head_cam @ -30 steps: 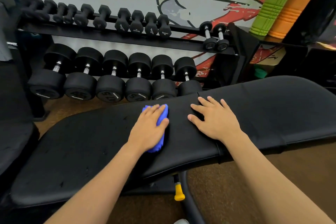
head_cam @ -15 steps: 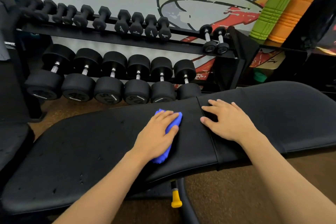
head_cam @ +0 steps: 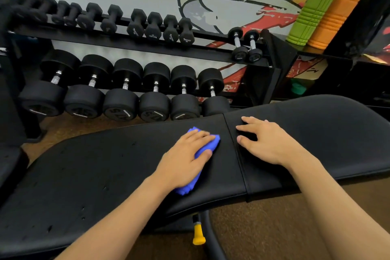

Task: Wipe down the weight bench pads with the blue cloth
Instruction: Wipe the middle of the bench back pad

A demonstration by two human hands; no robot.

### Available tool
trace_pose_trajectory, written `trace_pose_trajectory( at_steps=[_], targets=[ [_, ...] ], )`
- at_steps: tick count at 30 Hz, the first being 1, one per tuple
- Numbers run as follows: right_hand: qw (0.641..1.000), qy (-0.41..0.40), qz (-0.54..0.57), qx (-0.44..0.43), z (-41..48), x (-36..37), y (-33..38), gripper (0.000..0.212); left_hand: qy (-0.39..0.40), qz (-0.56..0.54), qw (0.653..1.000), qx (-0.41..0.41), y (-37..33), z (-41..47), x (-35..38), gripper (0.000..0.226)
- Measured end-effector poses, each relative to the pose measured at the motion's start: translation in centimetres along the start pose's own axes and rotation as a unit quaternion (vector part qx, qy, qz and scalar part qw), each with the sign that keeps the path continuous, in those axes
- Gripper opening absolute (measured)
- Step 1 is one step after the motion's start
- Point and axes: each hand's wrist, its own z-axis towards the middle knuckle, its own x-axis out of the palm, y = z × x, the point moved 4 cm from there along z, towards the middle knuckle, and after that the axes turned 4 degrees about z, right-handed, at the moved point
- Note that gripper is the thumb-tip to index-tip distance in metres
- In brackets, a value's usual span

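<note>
The weight bench has a long black pad (head_cam: 95,175) on the left and a second black pad (head_cam: 337,133) on the right, with a seam between them. The crumpled blue cloth (head_cam: 212,142) lies on the long pad just left of the seam. My left hand (head_cam: 185,160) presses flat on it with straight fingers, and blue shows beyond the fingertips and under the wrist. My right hand (head_cam: 268,143) rests flat on the right pad, its fingertips at the seam. The long pad shows small scuffs and specks.
Behind the bench stands a black dumbbell rack (head_cam: 147,46), with large dumbbells (head_cam: 120,99) below and small ones above. A green foam roller (head_cam: 312,12) and an orange one (head_cam: 335,19) stand at the back right. A yellow-capped pin (head_cam: 198,236) hangs under the bench above the brown floor.
My left hand has slid the blue cloth to the right along the long pad, closer to the seam. My right hand has stayed flat at the seam.
</note>
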Motion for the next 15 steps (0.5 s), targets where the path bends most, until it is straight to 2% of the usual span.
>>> trace_pose_trajectory(
  at_steps=[3,8,12,15],
  targets=[
    [1.0,0.007,-0.022,-0.004,-0.2,-0.1,-0.3,0.052,0.009,0.016,1.0,-0.015,3.3,1.9,-0.3,0.062],
    [1.0,-0.009,-0.025,-0.008,-0.1,0.4,-0.2,0.052,-0.013,0.014,0.998,-0.057,0.9,8.8,1.2,0.047],
    [0.999,-0.016,-0.036,-0.015,-0.4,0.6,-0.1,0.053,-0.015,-0.004,1.0,-0.006,-1.7,2.7,0.7,0.046],
    [0.999,-0.015,-0.04,-0.019,-0.5,0.6,-0.2,0.053,0.024,0.002,1.0,0.018,0.0,-1.6,-0.6,0.046]
  ],
)
